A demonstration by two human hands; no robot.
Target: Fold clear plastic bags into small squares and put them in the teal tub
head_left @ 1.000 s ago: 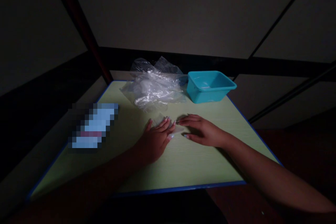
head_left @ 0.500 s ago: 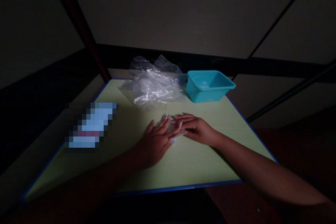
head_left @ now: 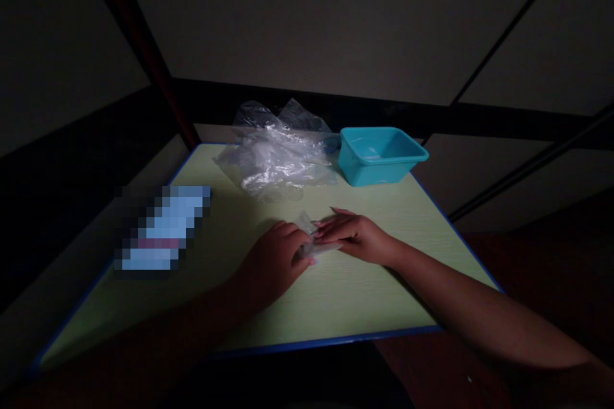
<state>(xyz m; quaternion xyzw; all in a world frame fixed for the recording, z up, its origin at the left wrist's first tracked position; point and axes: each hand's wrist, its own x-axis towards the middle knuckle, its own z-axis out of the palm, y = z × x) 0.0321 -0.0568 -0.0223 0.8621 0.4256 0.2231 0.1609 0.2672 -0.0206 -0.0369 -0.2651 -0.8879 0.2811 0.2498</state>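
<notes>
A small piece of clear plastic, likely a bag, (head_left: 325, 247) lies between my two hands in the middle of the table. My left hand (head_left: 275, 257) is closed at its left side, fingers curled over the edge and thumb below; the fingertips are partly hidden. On the right side, my right hand (head_left: 357, 238) rests with its fingers stretched out flat over the plastic. Behind them sits a crumpled heap of clear plastic bags (head_left: 283, 163), apart from both hands.
A turquoise plastic basin (head_left: 377, 172) stands at the far right of the pale green table (head_left: 359, 300), which has a blue edge. At the left lies a pixelated bluish-lit object (head_left: 167, 223). Panelled walls rise behind and at the left; the room is dark.
My left fingers were spread flat over the plastic; now they are curled at its left edge. The plastic looks more bunched up. My right hand has hardly moved.
</notes>
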